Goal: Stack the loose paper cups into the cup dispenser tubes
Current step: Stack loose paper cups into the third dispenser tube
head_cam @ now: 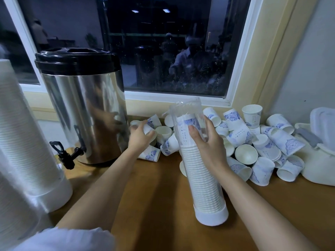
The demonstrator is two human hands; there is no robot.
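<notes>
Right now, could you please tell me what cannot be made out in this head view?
Left hand: head view, motion blur hides whether it grips one of the loose paper cups.
Dispenser tube at left: head view, blurred, cut off by the left edge.
Print on cups inside the clear dispenser tube gripped by the right hand: head view, too small to read.
White container: head view, cut off by the right edge.

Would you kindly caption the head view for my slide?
The right hand holds a dispenser tube; the left hand grips a loose paper cup.
</notes>
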